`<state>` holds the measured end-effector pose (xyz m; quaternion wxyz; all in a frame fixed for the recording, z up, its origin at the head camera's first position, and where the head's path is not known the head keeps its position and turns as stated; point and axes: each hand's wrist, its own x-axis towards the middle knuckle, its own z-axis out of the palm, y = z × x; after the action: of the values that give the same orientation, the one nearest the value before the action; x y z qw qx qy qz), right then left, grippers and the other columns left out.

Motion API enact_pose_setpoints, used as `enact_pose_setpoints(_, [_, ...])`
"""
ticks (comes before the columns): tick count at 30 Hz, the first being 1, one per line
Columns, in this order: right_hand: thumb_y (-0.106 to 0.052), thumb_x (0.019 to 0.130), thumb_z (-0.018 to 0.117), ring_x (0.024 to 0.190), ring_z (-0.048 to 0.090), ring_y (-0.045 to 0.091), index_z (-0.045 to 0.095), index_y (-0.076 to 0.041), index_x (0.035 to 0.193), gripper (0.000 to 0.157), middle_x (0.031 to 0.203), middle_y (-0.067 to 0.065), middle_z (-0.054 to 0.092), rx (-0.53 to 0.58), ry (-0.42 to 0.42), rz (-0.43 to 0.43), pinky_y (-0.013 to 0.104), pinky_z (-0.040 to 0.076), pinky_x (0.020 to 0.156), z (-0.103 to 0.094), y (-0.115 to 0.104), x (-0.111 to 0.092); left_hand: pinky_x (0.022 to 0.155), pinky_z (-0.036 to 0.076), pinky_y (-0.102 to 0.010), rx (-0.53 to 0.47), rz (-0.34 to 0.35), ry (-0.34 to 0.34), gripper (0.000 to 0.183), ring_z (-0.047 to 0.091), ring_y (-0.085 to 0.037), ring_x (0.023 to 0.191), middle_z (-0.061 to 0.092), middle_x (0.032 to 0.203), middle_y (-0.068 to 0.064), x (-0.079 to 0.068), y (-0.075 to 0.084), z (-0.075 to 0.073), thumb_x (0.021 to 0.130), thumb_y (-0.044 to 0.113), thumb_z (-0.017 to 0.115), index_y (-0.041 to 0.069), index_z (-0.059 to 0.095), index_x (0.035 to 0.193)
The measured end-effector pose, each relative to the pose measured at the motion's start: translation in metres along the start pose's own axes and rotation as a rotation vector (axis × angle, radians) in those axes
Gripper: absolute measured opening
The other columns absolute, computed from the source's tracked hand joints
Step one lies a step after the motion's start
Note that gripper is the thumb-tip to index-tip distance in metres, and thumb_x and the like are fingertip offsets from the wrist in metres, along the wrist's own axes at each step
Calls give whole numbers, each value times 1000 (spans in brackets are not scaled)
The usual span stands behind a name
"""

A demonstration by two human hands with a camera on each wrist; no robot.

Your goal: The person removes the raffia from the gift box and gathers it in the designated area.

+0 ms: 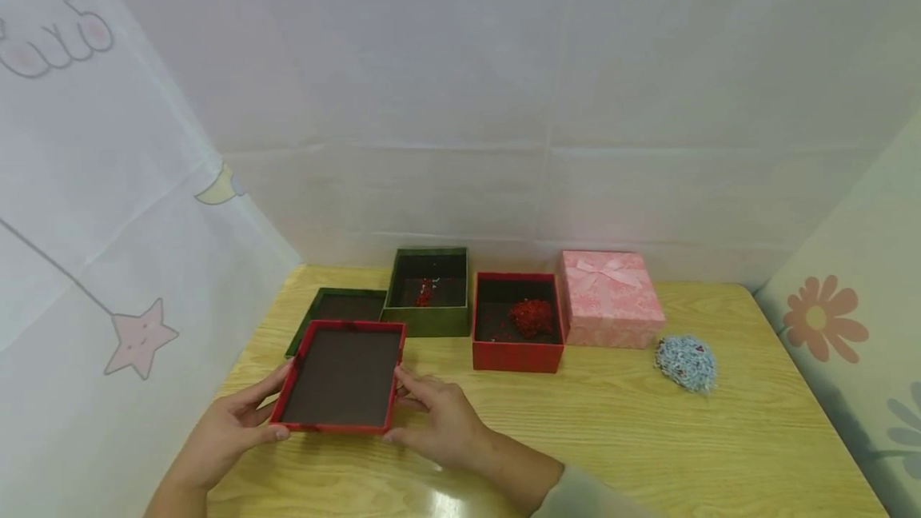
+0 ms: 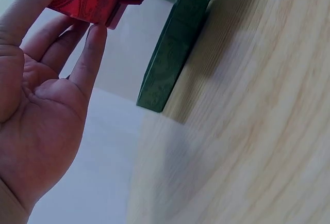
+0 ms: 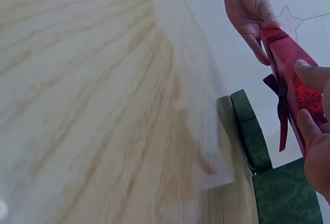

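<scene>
Both hands hold a red box lid (image 1: pixel 341 378) above the front left of the table, its dark inside facing up. The left hand (image 1: pixel 223 430) grips the left edge, thumb at the near corner. At the opposite edge the right hand (image 1: pixel 446 422) pinches the rim. A dark ribbon (image 3: pixel 282 92) hangs from the lid's underside in the right wrist view. Just behind it lies a green lid (image 1: pixel 350 306), partly covered by the red one. The open red box (image 1: pixel 516 356), with a clump of red shredded filler (image 1: pixel 532 316) inside, stands to the right.
An open green box (image 1: pixel 426 321) with a few red and pale scraps stands at the back. A closed pink box (image 1: pixel 612 302) with a bow sits right of the red box. Pale blue shredded filler (image 1: pixel 686 362) lies on the wooden table (image 1: pixel 612 422). Cloth hangs around the table.
</scene>
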<state>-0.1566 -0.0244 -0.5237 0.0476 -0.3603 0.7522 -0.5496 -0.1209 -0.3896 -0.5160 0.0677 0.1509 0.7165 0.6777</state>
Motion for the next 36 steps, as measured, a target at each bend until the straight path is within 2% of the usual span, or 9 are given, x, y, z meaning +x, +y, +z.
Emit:
enact_pose_setpoints(8, [-21,88,86,118,66,8,40,5,156,86,157,17,44,-79,-23,-54,34,49,108,18,1,3,86,61,-34,-62,-14,-21,79,58,-15,131,41,162,11,-14,2,-9,90,-24,62,-9,25,159])
enact_pose_setpoints(12, [-22,88,86,116,68,10,42,6,154,84,155,18,47,-111,-32,-53,31,47,109,27,1,4,87,60,-33,-39,-78,-8,79,57,-11,131,41,160,17,-22,2,-14,93,-20,62,-6,25,160])
enact_pose_setpoints(14, [-19,88,86,116,68,11,42,8,153,83,154,20,48,-97,-41,-51,26,50,104,30,1,4,90,59,-32,-8,-118,-1,78,56,-7,132,41,159,21,-25,2,-16,94,-17,64,-6,25,161])
enact_pose_setpoints(18, [-20,90,85,117,66,8,41,7,154,83,154,19,47,-64,-73,-5,22,48,103,36,2,2,95,56,-34,48,-202,20,79,53,-1,133,41,158,23,-31,0,-19,94,-12,67,-4,26,161])
enact_pose_setpoints(23, [-21,91,83,118,63,2,39,4,157,82,156,16,45,-12,-115,70,15,49,96,41,2,2,95,56,-34,59,-257,13,79,55,-3,132,40,159,21,-37,-4,-23,95,-9,68,-3,25,161])
enact_pose_setpoints(27, [-21,93,82,119,62,3,37,2,158,82,158,15,43,28,-156,118,13,50,92,43,2,2,97,55,-32,50,-308,20,80,54,2,130,43,154,26,-40,-7,-27,94,-8,69,-4,24,161])
enact_pose_setpoints(32, [-26,93,82,118,61,0,38,3,157,83,158,16,43,-31,-197,114,11,48,94,46,2,2,95,57,-33,54,-376,6,81,56,4,126,44,150,32,-42,-7,-30,96,-3,69,-1,22,162])
enact_pose_setpoints(36, [-29,92,83,119,61,-1,39,3,157,85,158,15,41,-51,-228,137,10,46,96,49,2,3,94,57,-31,96,-410,-10,81,59,2,123,46,147,35,-45,-5,-33,96,1,71,1,23,162])
